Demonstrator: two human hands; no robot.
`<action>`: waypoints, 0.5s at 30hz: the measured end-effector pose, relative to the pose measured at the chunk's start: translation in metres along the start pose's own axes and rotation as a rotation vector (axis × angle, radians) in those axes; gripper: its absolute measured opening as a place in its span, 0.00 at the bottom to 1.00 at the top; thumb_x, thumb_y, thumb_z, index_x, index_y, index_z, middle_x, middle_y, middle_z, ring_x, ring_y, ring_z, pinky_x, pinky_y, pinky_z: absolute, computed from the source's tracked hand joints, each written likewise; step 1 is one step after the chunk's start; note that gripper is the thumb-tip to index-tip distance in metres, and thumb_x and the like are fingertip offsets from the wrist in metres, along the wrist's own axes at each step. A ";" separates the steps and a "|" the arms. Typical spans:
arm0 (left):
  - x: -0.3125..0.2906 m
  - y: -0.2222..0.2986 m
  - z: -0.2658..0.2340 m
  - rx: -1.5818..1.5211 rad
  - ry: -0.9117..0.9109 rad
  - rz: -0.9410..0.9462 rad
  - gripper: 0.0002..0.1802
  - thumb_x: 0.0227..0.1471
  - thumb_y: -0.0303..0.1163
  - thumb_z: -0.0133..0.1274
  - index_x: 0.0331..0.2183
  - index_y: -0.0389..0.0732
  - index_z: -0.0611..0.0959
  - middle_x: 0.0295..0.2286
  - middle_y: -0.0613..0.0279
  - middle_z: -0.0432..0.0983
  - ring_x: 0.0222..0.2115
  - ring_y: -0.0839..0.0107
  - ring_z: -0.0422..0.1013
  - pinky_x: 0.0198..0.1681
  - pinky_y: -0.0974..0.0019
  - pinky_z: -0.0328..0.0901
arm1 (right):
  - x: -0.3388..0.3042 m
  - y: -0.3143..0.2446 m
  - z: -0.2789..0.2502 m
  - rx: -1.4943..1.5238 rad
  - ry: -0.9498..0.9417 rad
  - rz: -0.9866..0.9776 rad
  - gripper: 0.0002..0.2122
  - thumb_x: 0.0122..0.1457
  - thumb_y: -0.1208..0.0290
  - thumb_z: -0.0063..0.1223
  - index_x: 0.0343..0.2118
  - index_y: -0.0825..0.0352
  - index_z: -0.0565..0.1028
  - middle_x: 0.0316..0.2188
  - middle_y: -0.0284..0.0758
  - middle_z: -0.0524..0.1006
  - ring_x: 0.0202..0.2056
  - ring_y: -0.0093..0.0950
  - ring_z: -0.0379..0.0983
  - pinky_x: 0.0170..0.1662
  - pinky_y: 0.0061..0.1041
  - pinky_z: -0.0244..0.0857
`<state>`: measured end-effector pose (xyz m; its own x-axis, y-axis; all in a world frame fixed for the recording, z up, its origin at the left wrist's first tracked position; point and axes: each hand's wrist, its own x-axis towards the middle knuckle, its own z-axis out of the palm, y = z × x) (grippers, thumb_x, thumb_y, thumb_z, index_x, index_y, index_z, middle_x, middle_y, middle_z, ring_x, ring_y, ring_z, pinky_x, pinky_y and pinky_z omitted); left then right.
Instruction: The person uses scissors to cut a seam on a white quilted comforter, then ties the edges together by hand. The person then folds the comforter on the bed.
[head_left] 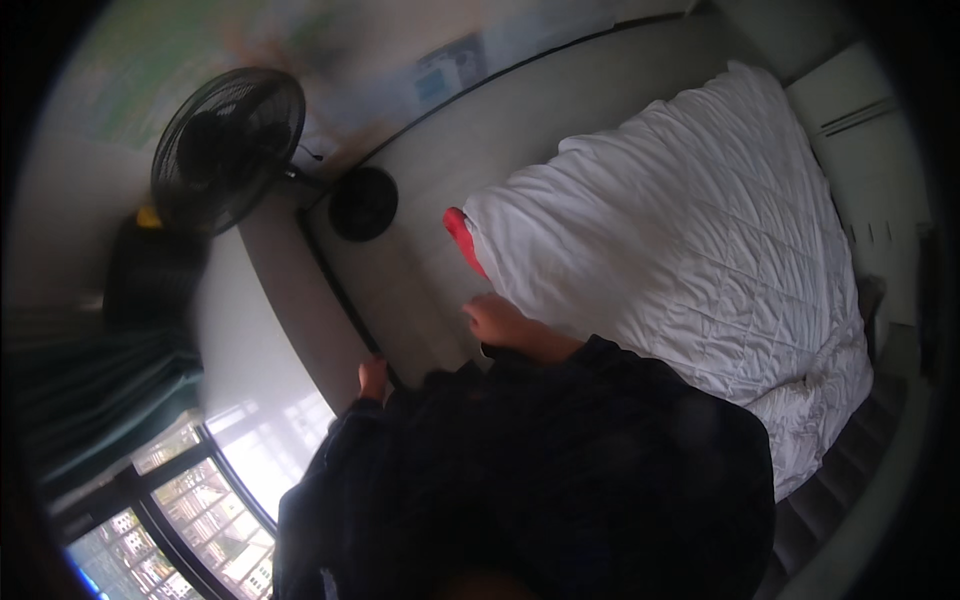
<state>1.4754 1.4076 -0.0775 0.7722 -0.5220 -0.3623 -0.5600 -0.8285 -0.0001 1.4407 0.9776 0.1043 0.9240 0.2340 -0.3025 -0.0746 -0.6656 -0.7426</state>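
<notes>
My right hand [497, 320] is loosely curled, with nothing visible in it, and hangs beside the near-left edge of a bed. Nearest to it are a wrinkled white quilt [650, 220] spread over the bed and a piece of red cloth [463, 240] showing at the quilt's left corner. A dark band circles my right wrist. Lower and to the left, my left hand [372, 379] hangs close to the wall's foot with its fingers curled in; no object shows in it. Neither hand touches the quilt. My dark sleeves and clothing fill the lower middle.
A black standing fan [228, 150] with a round base [363, 204] stands at the far left, by the wall. Dark green curtains [110, 410] hang left of a bright window [205, 500]. Pale cabinets [850, 120] line the right side, and pale floor [420, 270] runs between bed and wall.
</notes>
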 end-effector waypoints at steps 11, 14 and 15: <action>0.436 0.115 -0.111 -0.669 -0.196 0.304 0.22 0.57 0.44 0.51 0.44 0.37 0.83 0.49 0.49 0.79 0.52 0.46 0.72 0.53 0.48 0.67 | -0.001 0.066 -0.051 0.241 0.194 0.618 0.13 0.54 0.68 0.53 0.40 0.68 0.80 0.38 0.50 0.79 0.44 0.52 0.75 0.50 0.50 0.68; 0.525 0.126 -0.077 -0.564 -0.190 0.275 0.32 0.56 0.52 0.55 0.50 0.33 0.80 0.49 0.39 0.78 0.54 0.43 0.70 0.56 0.50 0.67 | 0.020 0.066 -0.038 0.296 0.235 0.743 0.13 0.55 0.68 0.52 0.41 0.69 0.79 0.39 0.50 0.80 0.45 0.51 0.75 0.51 0.47 0.68; 0.530 0.157 -0.063 -0.690 -0.174 0.163 0.35 0.54 0.53 0.57 0.51 0.32 0.79 0.48 0.37 0.77 0.56 0.43 0.70 0.56 0.50 0.67 | 0.019 0.065 -0.030 0.325 0.258 0.835 0.13 0.55 0.68 0.52 0.41 0.69 0.79 0.39 0.49 0.80 0.45 0.51 0.75 0.51 0.46 0.68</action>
<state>1.8164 0.9882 -0.2106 0.6040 -0.6575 -0.4504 -0.3026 -0.7121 0.6336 1.4644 0.9173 0.0683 0.5753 -0.4215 -0.7009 -0.8178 -0.3069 -0.4868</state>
